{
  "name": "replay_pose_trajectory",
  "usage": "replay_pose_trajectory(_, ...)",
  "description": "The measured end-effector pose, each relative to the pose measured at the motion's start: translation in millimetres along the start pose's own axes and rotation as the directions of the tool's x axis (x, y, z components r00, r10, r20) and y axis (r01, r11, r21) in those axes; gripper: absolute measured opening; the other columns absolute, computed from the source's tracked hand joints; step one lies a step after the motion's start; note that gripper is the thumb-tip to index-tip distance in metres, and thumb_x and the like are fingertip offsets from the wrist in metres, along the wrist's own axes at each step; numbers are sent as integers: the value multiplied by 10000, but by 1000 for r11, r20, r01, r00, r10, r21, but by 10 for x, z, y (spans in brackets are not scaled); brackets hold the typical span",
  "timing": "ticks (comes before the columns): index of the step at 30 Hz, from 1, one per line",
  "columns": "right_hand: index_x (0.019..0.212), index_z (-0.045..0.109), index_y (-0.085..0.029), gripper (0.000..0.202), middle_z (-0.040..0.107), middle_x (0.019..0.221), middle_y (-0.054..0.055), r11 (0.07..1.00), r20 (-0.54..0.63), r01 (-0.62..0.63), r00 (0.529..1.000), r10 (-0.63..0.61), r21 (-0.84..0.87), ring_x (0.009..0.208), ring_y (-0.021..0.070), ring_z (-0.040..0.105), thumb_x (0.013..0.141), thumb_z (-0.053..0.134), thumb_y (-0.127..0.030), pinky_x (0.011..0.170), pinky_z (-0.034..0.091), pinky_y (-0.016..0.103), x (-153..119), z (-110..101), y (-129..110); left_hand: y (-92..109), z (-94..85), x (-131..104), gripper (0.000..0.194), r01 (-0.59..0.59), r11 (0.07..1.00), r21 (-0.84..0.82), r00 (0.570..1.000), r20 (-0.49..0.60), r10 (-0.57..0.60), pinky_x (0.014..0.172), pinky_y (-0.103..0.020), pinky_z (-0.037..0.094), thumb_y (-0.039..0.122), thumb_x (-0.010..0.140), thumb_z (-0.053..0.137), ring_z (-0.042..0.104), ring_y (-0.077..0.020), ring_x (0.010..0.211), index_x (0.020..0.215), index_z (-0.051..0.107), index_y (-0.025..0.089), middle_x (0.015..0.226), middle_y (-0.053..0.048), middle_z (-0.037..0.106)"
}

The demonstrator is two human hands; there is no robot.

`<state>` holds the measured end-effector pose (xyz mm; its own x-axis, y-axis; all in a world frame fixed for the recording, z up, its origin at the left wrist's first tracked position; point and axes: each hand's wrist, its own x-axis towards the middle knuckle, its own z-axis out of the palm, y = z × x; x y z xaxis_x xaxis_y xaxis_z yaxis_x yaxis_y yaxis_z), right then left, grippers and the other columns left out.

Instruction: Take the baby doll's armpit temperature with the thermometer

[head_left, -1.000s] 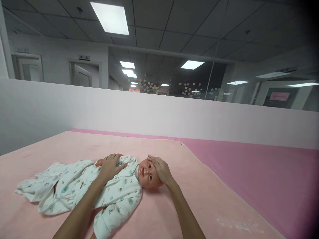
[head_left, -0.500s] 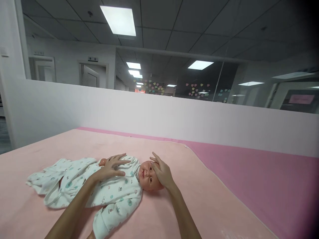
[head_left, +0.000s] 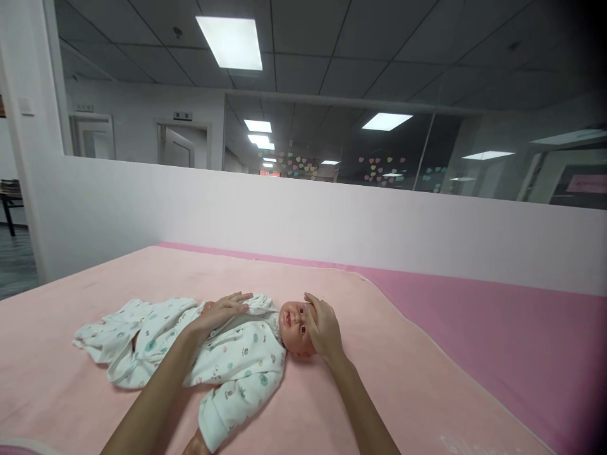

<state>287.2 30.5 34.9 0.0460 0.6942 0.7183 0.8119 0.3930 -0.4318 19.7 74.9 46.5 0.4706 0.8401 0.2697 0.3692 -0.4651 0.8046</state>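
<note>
One partition (head_left: 303, 215) behind blanket (head_left: 403, 373); right hand (head_left: 326, 330) screening doll's (head_left: 232, 351) forehead.

a white wall (head_left: 332, 218) is running below a wide window (head_left: 351, 142), a light (head_left: 230, 43) is glowing in the dark ceiling (head_left: 308, 31), a door (head_left: 179, 150) is standing ajar, and grey floor (head_left: 16, 262) is showing at far left.

A baby doll (head_left: 251, 347) with a reddish-tan head (head_left: 294, 330) is wearing a white outfit (head_left: 258, 366) patterned with small teal, pink and dark motifs. Beneath it, a peach-pink blanket (head_left: 393, 379) is showing thin white edging along its right side, where deeper pink sheeting (head_left: 502, 322) is appearing beyond.
</note>
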Motion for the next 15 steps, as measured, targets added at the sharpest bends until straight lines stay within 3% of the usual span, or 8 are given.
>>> replay_pose_trajectory(4,1019,591,-201,281,596,1115,76,931,-35,247,963,-266,-268,1112,233,462,864,363,-261,1013,243,438,-61,60,-221,63,4,-20,378,53,999,-4,998,-27,-53,1070,-450,229,550,790,422,246,-243,1323,915,686,311,1309,45,472)
replay_pose_trajectory(7,894,617,-212,278,642,926,70,831,127,400,915,-382,-387,950,217,514,864,346,-157,965,255,418,-85,192,-472,10,25,7,391,20,999,37,999,-34,-19,1070,-424,251,551,802,406,253,-231,1321,979,667,320,1307,46,475)
replay_pose_trajectory(10,763,625,-199,300,631,738,82,767,255,453,891,-375,-454,798,223,506,840,358,-87,889,273,425,-44,392,-686,-63,40,34,398,4,998,58,998,-56,0,1073,-416,255,551,803,412,254,-222,1322,1036,641,326,1307,39,477)
replay_pose_trajectory(15,599,628,-196,271,612,640,118,737,299,349,932,-206,-579,778,260,482,762,473,-45,759,285,423,46,664,-840,-103,47,50,433,36,997,66,996,-78,-30,1075,-410,250,539,783,452,270,-216,1315,1117,596,305,1318,14,468)
